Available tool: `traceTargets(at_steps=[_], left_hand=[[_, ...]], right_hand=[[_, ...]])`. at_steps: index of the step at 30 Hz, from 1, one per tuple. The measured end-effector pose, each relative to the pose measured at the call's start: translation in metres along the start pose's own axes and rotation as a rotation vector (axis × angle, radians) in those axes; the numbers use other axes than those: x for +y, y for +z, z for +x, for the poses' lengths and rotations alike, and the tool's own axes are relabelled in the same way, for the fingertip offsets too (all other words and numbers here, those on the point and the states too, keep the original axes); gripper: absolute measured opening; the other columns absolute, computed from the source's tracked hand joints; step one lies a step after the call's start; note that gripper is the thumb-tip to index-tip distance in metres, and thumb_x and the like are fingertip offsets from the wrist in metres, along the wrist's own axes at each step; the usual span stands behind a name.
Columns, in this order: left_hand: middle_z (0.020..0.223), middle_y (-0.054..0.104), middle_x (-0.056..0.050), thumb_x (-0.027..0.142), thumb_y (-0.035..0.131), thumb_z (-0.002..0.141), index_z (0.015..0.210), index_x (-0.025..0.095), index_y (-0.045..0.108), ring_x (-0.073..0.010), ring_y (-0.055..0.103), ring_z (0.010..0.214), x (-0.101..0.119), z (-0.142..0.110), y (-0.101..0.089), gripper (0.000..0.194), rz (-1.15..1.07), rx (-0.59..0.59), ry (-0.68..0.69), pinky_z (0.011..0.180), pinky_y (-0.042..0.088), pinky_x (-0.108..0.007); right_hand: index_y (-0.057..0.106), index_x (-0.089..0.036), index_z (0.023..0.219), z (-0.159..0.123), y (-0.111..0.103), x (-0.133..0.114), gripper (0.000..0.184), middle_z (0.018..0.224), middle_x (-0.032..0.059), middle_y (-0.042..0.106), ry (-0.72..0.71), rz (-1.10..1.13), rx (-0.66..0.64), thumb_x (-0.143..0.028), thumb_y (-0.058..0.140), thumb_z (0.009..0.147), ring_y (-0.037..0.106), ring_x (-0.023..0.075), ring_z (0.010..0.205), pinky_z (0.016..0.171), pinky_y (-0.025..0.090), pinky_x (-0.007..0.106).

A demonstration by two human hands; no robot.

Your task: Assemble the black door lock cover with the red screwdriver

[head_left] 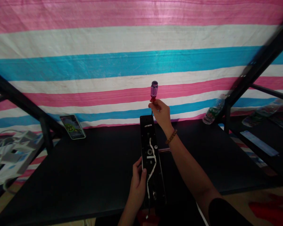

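Note:
A long black panel-like device [158, 175] lies lengthwise before me, with a white cable [153, 171] running along its face and a loose plug end near the bottom. My left hand [138, 182] grips the device's left edge, thumb on top and fingers at the side. Over its far end, my right hand [160, 112] pinches a screwdriver [154, 90] just below the purple-red handle. The screwdriver stands nearly upright with its shaft pointing down. Its tip is too small to make out at the device's far edge.
Beneath lies a black table [103, 169]. A lit phone [72, 126] leans at the back left, and a plastic bottle [212, 111] tilts at the back right. A thin rod-like item [164, 150] lies right of the device. Striped sheeting [122, 66] hangs behind; white boxes and cables [16, 153] sit left.

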State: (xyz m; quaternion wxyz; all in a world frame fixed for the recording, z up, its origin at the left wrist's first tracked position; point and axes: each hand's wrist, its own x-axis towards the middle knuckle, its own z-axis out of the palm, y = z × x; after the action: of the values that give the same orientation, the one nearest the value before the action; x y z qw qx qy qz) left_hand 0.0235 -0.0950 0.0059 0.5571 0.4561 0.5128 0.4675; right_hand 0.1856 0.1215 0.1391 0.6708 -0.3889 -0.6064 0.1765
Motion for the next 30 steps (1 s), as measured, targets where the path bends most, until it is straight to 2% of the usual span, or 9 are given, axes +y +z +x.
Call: traceTargets(at_steps=[3,6,10,13,17,23,26,30], left_hand=[[0.139,0.058,-0.015,0.058,0.052,0.094,0.142,0.022,0.039,-0.0299,0.055,0.132,0.0016,-0.0009,0.0,0.062,0.001,0.003,0.003,0.106,0.047,-0.045],[0.137,0.06,-0.015,0.058,0.053,0.093,0.142,0.022,0.04,-0.0304,0.056,0.131,0.0024,-0.001,-0.0001,0.062,-0.002,0.004,0.011,0.106,0.048,-0.046],[0.135,0.061,-0.015,0.057,0.054,0.093,0.141,0.022,0.042,-0.0303,0.059,0.127,0.0011,-0.0005,-0.0001,0.061,-0.002,0.013,0.016,0.105,0.049,-0.047],[0.137,0.06,-0.014,0.056,0.053,0.094,0.141,0.022,0.042,-0.0297,0.058,0.128,-0.0016,-0.0004,-0.0005,0.058,0.007,0.016,0.037,0.105,0.048,-0.046],[0.137,0.059,-0.015,0.056,0.051,0.095,0.142,0.021,0.039,-0.03,0.057,0.129,-0.0042,-0.0006,-0.0018,0.059,0.019,0.007,0.037,0.107,0.047,-0.047],[0.143,0.055,-0.016,0.057,0.051,0.095,0.143,0.021,0.038,-0.0301,0.053,0.134,-0.0037,-0.0001,-0.0016,0.061,0.018,-0.003,0.031,0.107,0.047,-0.045],[0.144,0.054,-0.015,0.057,0.05,0.096,0.144,0.022,0.038,-0.0291,0.054,0.134,-0.0027,-0.0002,-0.0007,0.06,0.017,-0.008,0.029,0.107,0.047,-0.043],[0.139,0.058,-0.015,0.058,0.053,0.094,0.143,0.022,0.04,-0.0293,0.058,0.129,-0.0014,-0.0004,-0.0001,0.062,0.013,0.006,0.026,0.107,0.047,-0.044]], right_hand=[[0.065,-0.025,0.088,0.0008,-0.001,-0.0009,0.012,0.082,-0.0005,0.074,0.045,0.005,0.041,-0.035,0.069,0.084,0.071,0.0183,0.076,0.072,0.057,0.033],[0.065,-0.025,0.084,0.0018,-0.0016,0.0016,0.012,0.084,0.0004,0.075,0.033,0.02,0.033,-0.036,0.067,0.086,0.072,0.0195,0.08,0.075,0.058,0.035],[0.065,-0.025,0.095,0.002,-0.0023,0.0048,0.017,0.09,0.0024,0.076,-0.01,0.009,-0.044,-0.036,0.052,0.096,0.073,0.0201,0.087,0.078,0.057,0.038],[0.063,-0.025,0.1,0.0017,-0.0029,0.0047,0.019,0.086,0.0018,0.074,-0.045,-0.037,-0.046,-0.033,0.046,0.099,0.072,0.0182,0.082,0.076,0.056,0.036],[0.058,-0.027,0.1,0.0011,-0.0018,0.0043,0.009,0.081,-0.0009,0.071,-0.024,-0.021,0.001,-0.032,0.056,0.093,0.07,0.017,0.076,0.072,0.055,0.033],[0.052,-0.027,0.09,0.0001,0.0002,0.0056,0.013,0.082,-0.0017,0.072,0.025,0.042,0.033,-0.034,0.064,0.089,0.072,0.0176,0.077,0.069,0.055,0.032],[0.056,-0.026,0.089,0.0,-0.0006,0.0053,0.01,0.086,0.0003,0.074,-0.019,-0.005,0.012,-0.035,0.058,0.093,0.072,0.0182,0.08,0.073,0.055,0.034],[0.059,-0.026,0.094,0.0008,-0.0022,0.0054,0.016,0.089,0.002,0.074,-0.044,-0.05,-0.013,-0.035,0.047,0.099,0.071,0.0188,0.084,0.076,0.055,0.036]])
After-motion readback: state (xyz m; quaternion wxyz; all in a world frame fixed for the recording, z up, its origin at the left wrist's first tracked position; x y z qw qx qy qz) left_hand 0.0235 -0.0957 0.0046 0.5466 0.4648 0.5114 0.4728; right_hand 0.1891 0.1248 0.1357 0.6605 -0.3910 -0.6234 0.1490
